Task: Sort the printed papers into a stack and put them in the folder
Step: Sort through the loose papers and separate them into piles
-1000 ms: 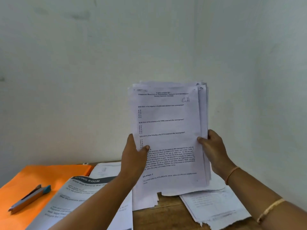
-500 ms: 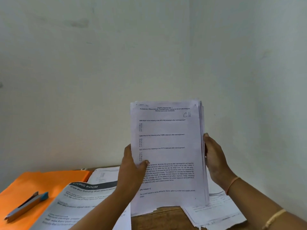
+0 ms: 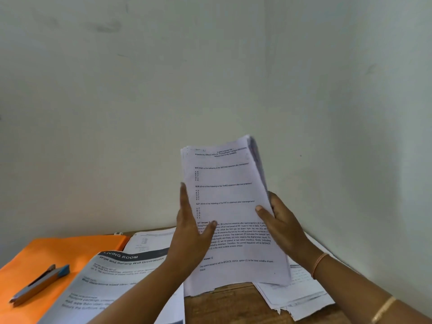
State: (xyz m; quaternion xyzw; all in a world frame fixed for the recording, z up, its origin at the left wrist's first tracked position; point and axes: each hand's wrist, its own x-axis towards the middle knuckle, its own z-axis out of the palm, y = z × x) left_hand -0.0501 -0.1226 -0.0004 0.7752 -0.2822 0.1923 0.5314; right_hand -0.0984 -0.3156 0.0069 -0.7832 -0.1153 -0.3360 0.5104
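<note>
A thick stack of printed papers (image 3: 230, 195) stands nearly upright over the wooden table (image 3: 222, 305), its top leaning to the right. My left hand (image 3: 191, 232) presses its straight fingers along the stack's left edge, and its thumb lies on the front sheet. My right hand (image 3: 281, 226) grips the right edge, thumb on the front and fingers behind. The orange folder (image 3: 65, 251) lies flat at the left. More loose printed sheets (image 3: 301, 295) lie under and to the right of the stack.
A blue and grey pen-like tool (image 3: 39, 284) rests on the folder. A printed sheet headed "LIVING ROOM" (image 3: 109, 277) overlaps the folder's right side, with another sheet (image 3: 149, 242) behind it. White walls meet in a corner close behind the table.
The stack has come down and tilted, its top swinging right. My left fingers have straightened along the left edge. My right thumb has moved onto the front sheet.
</note>
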